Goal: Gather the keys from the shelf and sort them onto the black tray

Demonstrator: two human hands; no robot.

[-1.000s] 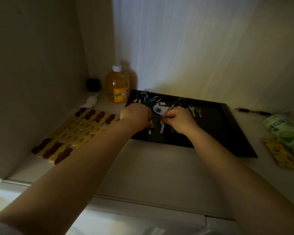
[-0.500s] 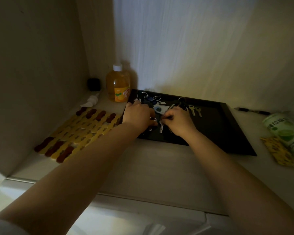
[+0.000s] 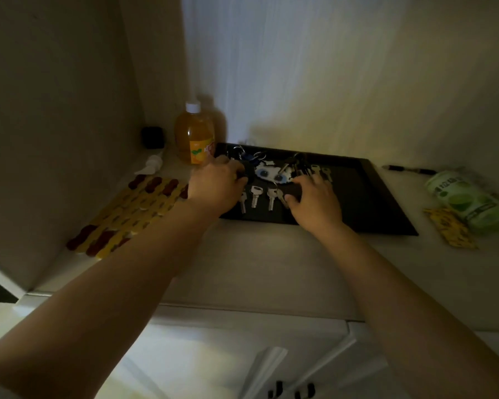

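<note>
Keys lie in a short row on the near left part of the black tray, more bunched at its back edge beside a white keychain charm. Tray sits on a pale shelf in a dim alcove, light walls. Left hand is curled over a dark fob at the tray's left; grip contents can't tell. Right hand has fingers spread, loose, thumb touching the rightmost key. Orange bottle stands just behind the tray's left corner; green pack to the right.
</note>
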